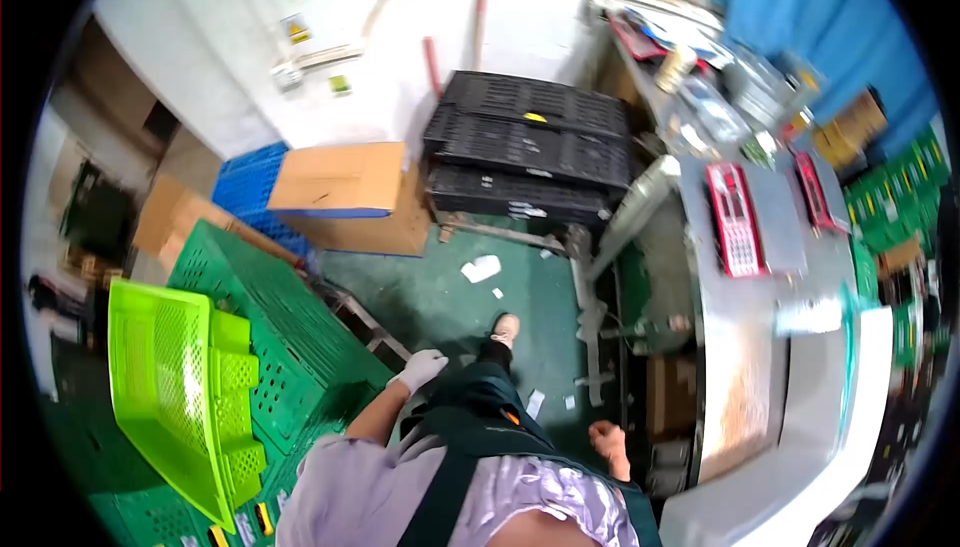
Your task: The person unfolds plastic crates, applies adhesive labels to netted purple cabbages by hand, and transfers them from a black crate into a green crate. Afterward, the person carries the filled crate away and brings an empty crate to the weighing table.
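Note:
My left hand (422, 368), in a white glove, hangs beside my hip near the stacked green crates (275, 332). The glove's fingers blur together, so their pose is unclear. On the other side my bare right hand (608, 441) hangs low between my body and the metal worktable (690, 247). Its fingers are curled in, and nothing shows in them. A lime-green basket (165, 382) lies tipped on top of the green crates to my left.
Ahead, black crates (530, 152) are stacked on a metal frame, beside a cardboard box (340, 182) and a blue crate (250, 182). Two red-and-grey devices (735, 222) lie on the worktable. Paper scraps (481, 268) litter the green floor. A white bin (840, 437) stands at the right.

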A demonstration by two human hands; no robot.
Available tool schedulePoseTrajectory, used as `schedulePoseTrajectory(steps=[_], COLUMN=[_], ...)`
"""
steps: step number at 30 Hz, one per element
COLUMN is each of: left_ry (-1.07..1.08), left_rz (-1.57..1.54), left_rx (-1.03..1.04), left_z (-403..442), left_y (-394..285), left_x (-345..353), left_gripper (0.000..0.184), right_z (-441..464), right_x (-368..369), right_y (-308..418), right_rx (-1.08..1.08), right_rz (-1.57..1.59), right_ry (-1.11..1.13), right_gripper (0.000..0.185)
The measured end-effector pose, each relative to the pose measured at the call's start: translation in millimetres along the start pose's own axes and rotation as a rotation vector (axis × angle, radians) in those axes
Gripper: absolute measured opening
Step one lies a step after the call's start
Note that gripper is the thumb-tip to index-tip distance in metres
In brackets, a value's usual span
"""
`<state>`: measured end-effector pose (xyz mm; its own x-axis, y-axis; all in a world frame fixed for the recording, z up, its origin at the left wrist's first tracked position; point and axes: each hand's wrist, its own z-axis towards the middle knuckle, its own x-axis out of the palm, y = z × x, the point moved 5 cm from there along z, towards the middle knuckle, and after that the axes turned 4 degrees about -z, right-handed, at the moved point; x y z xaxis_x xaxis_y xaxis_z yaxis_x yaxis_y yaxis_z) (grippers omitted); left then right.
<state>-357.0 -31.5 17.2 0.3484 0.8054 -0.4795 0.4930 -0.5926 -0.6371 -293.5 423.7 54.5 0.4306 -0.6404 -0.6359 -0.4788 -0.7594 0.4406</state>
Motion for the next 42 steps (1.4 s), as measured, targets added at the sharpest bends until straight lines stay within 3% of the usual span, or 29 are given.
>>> schedulePoseTrajectory(steps=[1,5,6,7,9,13,16,18,19,20,23,25,26,27,34,37,42], left_ry=[0.019,-0.119,-0.213,-0.286,-0.351,-0.527,-1.146,-1.407,-1.573,-1.725,-1.951,-1.990,-1.945,-1.869,-1.640,-1.682,-1.823], left_rz=[0.019,0.198,0.112,-0.135,-0.311,-0.372,-0.379,-0.259,-0.135,-0.050,0.478,0.657,0.634,0.755,0.738,0.837,0.815], left_rx=[0.043,0.349,0.252,0.005,-0.039,-0.157,-0.138,-0.195,-0.214,-0.249,-0.515,-0.738,-0.760,-0.914,-0.998,-0.967,-0.939], left_z=[14.8,101.0,106.0,117.0,119.1,96.4,0.9,-68.5,-104.8,-150.5,-260.1,-313.4,-332.7,-346.1,-380.4,-371.5,-357.9], left_y=[-18.0,-43.3,-52.9,-49.8,-58.7,-40.3,-51.1,-70.7,-75.3,-95.1,-119.2,-113.4,-111.4,-98.2,-15.5,-13.6,-13.0], left_x=[-7.7,-20.1,-34.7,-43.7,-61.7,-77.9,-132.3,-164.7,-175.8,-190.5,-208.9,-214.1,-221.8,-222.2,-251.8,-309.3,-453.4], left_gripper=[0.039,0.028,0.027,0.028,0.029,0.027,0.017,0.015,0.015,0.015,0.023,0.043,0.053,0.058,0.035,0.033,0.030], right_z=[15.4,73.5,97.0,122.5,176.7,290.7,377.5,406.4,390.3,338.2,346.1,324.0,318.0,293.4,171.7,114.9,-11.7], right_x=[3.0,-21.2,-25.9,-33.2,-50.3,-82.3,-89.5,-71.3,-59.5,-58.9,-8.0,20.9,36.5,44.4,157.0,202.0,245.9], right_y=[-2.0,36.4,38.0,40.2,44.8,71.3,136.7,207.1,252.9,311.9,367.6,402.6,415.9,436.0,530.6,598.8,710.2], right_rx=[0.056,-0.116,-0.138,-0.160,-0.192,-0.332,-0.549,-0.626,-0.647,-0.132,-0.372,-0.420,-0.487,-0.503,-0.592,-0.830,-0.845], right_rz=[0.000,-0.213,-0.256,-0.296,-0.350,-0.412,-0.431,-0.263,-0.172,-0.126,-0.192,-0.112,-0.103,-0.134,-0.352,-0.481,-0.252], right_ry=[0.060,0.176,0.183,0.182,0.150,0.052,0.019,0.445,0.651,0.501,0.659,0.756,0.808,0.830,1.150,1.198,1.490], right_gripper=[0.023,0.024,0.024,0.024,0.024,0.024,0.025,0.017,0.013,0.017,0.019,0.019,0.019,0.019,0.026,0.028,0.036])
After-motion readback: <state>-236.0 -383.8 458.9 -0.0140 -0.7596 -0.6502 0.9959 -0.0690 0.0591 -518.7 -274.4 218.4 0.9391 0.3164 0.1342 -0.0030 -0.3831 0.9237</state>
